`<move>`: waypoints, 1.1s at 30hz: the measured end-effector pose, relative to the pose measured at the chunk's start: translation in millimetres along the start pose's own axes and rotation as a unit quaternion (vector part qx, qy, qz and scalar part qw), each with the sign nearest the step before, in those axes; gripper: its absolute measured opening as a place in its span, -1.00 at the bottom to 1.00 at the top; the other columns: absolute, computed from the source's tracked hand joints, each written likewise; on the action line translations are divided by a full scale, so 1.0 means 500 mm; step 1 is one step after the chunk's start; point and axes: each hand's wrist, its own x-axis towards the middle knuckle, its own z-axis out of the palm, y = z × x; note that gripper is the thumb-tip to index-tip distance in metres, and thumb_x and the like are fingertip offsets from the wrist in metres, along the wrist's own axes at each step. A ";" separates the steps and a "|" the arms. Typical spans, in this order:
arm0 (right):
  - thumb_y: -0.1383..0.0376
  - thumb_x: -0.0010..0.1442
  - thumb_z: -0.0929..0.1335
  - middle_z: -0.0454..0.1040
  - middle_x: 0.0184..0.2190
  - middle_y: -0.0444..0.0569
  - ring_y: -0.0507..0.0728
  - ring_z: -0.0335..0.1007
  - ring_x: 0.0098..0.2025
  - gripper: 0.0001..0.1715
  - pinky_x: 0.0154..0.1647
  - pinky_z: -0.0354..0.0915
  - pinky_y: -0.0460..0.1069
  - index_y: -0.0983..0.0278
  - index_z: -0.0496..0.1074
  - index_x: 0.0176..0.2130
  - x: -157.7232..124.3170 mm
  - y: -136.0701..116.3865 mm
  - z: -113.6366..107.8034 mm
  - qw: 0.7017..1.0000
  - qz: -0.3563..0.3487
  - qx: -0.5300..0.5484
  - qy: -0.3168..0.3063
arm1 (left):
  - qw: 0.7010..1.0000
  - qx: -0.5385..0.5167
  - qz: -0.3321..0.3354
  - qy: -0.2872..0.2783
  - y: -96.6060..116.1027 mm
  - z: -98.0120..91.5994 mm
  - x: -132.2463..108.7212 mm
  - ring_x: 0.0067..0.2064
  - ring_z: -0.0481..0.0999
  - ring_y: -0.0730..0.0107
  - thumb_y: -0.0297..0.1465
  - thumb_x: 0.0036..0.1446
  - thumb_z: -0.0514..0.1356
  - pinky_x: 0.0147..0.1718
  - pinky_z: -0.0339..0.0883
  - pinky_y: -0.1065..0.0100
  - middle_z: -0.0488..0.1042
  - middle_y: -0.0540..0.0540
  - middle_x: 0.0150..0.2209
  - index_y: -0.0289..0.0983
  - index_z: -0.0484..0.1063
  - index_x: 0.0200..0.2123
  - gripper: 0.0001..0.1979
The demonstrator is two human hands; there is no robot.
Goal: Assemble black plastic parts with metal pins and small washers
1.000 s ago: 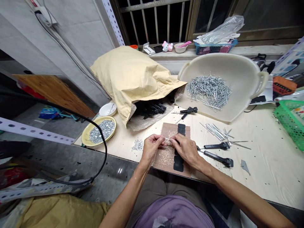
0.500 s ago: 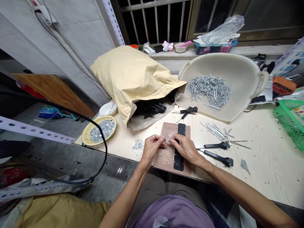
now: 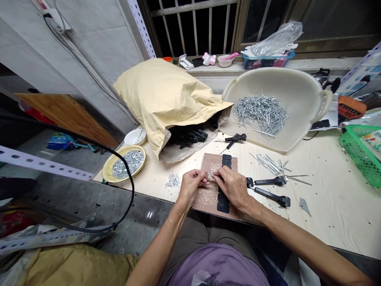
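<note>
Between my hands a thin metal rod (image 3: pixel 210 174) spans the gap over a brown board (image 3: pixel 205 200). My left hand (image 3: pixel 192 184) is closed in a pinch at the rod's left end; any small part in those fingertips is too small to make out. My right hand (image 3: pixel 233 186) is closed round the rod's other end. A black handle end (image 3: pixel 249 182) sticks out behind the right hand; I cannot tell whether it belongs to that rod. A column of black rounded pads (image 3: pixel 223 203) runs along the board, partly under the right hand. Small metal washers (image 3: pixel 172 180) lie left of the board.
Two black-handled pieces (image 3: pixel 272 196) and loose metal rods (image 3: pixel 269 163) lie to the right. Behind stand a white basin (image 3: pixel 300 119) of metal pins and a paper sack (image 3: pixel 166 91) of black parts. A yellow plate (image 3: pixel 108 171) of washers sits left; a green basket (image 3: pixel 357 155) right.
My right hand has shifted slightly, and a black handle end now shows behind it. More of the thin rod is visible between the fingers. My left hand stays nearly in place.
</note>
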 end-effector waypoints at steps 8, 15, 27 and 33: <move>0.24 0.33 0.17 0.44 -0.39 -0.03 0.08 0.32 -0.34 -0.70 -0.35 0.08 -0.04 0.25 0.40 -0.33 0.000 -0.004 0.006 0.996 -0.029 -0.088 0.016 | 1.000 -0.006 0.005 0.010 -0.001 0.001 0.001 -0.58 0.44 0.56 -0.24 -0.20 0.40 -0.53 0.39 0.49 0.45 0.00 -0.57 -0.38 0.44 -0.45 -0.65; 0.08 0.33 0.12 0.39 -0.56 -0.18 0.00 0.28 -0.51 -0.52 -0.53 0.01 -0.10 0.23 0.32 -0.49 0.014 0.023 0.002 0.978 0.085 0.128 -0.138 | 0.999 0.043 0.027 -0.002 -0.002 -0.001 0.001 -0.58 0.47 0.51 -0.23 -0.14 0.38 -0.52 0.38 0.48 0.43 0.02 -0.61 -0.37 0.44 -0.40 -0.66; 0.27 0.30 0.20 0.35 -0.30 -0.05 0.05 0.32 -0.27 -0.82 -0.23 0.25 -0.05 0.25 0.36 -0.25 0.008 0.026 0.002 0.983 -0.004 0.172 -0.059 | 1.000 -0.009 -0.011 -0.027 0.004 0.002 0.013 -0.55 0.48 0.54 -0.27 -0.14 0.39 -0.47 0.41 0.48 0.48 -0.02 -0.54 -0.37 0.43 -0.40 -0.68; 0.23 0.25 0.28 0.40 -0.18 -0.06 0.06 0.37 -0.18 -0.67 -0.28 0.25 -0.09 0.22 0.27 0.01 0.004 0.027 -0.011 0.990 -0.006 0.126 -0.065 | 0.999 -0.020 0.000 -0.028 0.015 -0.005 0.018 -0.55 0.47 0.56 -0.28 -0.18 0.40 -0.47 0.40 0.50 0.47 0.00 -0.55 -0.39 0.44 -0.41 -0.67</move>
